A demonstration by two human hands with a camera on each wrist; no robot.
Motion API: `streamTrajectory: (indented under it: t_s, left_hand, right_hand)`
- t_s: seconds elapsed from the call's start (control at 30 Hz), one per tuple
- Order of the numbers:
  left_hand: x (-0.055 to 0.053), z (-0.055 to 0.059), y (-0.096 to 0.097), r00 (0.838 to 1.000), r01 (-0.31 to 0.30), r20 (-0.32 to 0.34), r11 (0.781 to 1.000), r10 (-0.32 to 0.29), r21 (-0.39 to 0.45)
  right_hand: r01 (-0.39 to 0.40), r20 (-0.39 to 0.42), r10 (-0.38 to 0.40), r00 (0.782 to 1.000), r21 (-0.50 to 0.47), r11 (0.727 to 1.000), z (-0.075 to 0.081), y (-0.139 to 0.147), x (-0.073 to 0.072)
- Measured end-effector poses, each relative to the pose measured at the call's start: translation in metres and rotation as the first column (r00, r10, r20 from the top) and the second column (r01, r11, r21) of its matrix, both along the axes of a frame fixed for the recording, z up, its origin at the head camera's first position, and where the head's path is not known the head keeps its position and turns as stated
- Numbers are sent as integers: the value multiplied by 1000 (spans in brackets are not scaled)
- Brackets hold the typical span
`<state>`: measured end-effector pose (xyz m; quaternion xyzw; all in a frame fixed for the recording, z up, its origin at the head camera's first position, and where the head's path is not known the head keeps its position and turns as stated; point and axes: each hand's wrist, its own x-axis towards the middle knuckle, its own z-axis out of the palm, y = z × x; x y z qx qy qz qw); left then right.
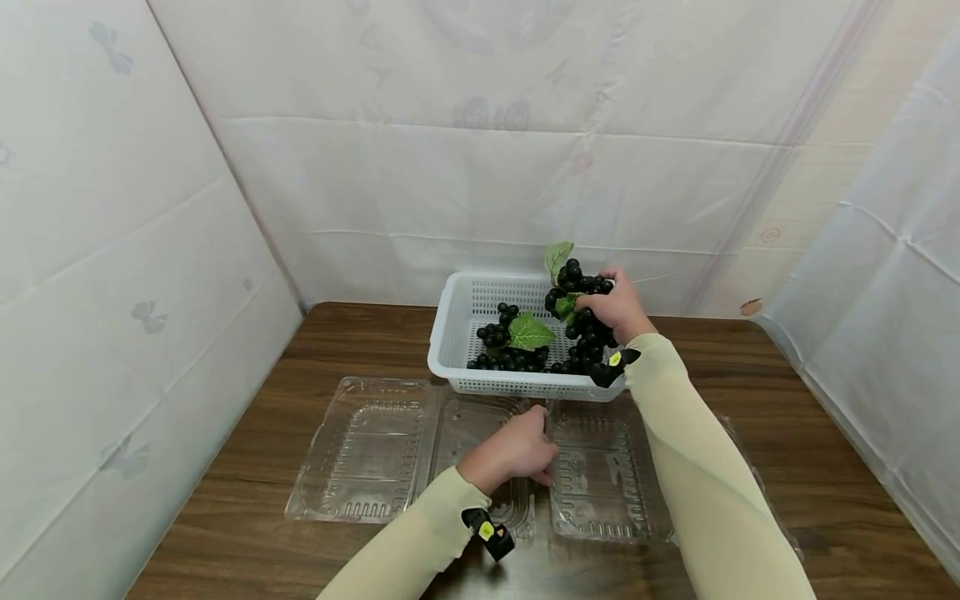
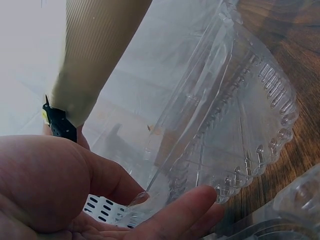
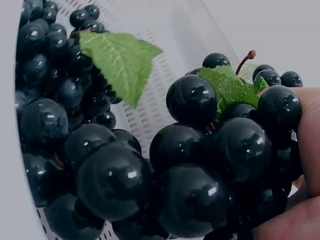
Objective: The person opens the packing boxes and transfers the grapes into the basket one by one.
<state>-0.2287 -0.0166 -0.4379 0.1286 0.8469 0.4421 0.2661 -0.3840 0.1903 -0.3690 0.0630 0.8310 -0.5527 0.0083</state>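
Observation:
My right hand grips a bunch of black grapes with green leaves, over the right side of a white slotted basket. In the right wrist view the glossy grapes fill the foreground, with fingers at the right edge. More grapes, with a green leaf, lie inside the basket. In front of it, my left hand pinches the near-left edge of a clear plastic clamshell box. The left wrist view shows thumb and fingers around that box's edge.
A second open clear clamshell box lies to the left, its other half partly under my left arm. Both boxes lie on a brown wooden table. White sheeting rises behind the table and at both sides.

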Motion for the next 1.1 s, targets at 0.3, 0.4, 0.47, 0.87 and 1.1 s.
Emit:
streamTrajectory:
  t_s: [0.3,0.4,0.47,0.87,1.1]
  left_hand:
    - [1,0,-1,1000,-14,-5,1000,14,1]
    - [1,0,-2,1000,-7,-7,1000,7,-1]
    - [0,0,-2,1000,-2,-9,1000,2,-5]
    - [1,-2,0,1000,1,-6,1000,-1,18]
    - [1,-2,0,1000,-2,-22,1000,2,-1]
  right_hand:
    - [-68,27,66,997,113,991,-7,3,-2]
    - [-98,40,93,995,150,984,-11,3,-3]
    - [-113,40,108,993,168,979,-12,3,-4]
    - [-236,76,224,972,291,927,-18,5,-10]
    - [-269,86,255,963,309,912,-20,5,-15]
